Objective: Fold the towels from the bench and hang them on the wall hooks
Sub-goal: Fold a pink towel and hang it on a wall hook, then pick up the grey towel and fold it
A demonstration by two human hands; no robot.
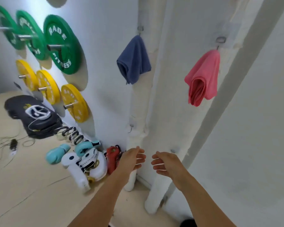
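Both hands, left (132,159) and right (164,163), hang empty with fingers loosely spread below the folded blue cloth towel (134,60) and folded pink cloth towel (202,77), each caught on a small wall hook by one corner, so either may slip off if brushed

Both bare forearms are stretched out forward, low down in front of the white padded wall column (156,112). The left hand (131,158) and right hand (166,163) sit close together near the column's base, palms turned toward each other with a small gap between. Fingers on both look loose, slightly curled, holding nothing.
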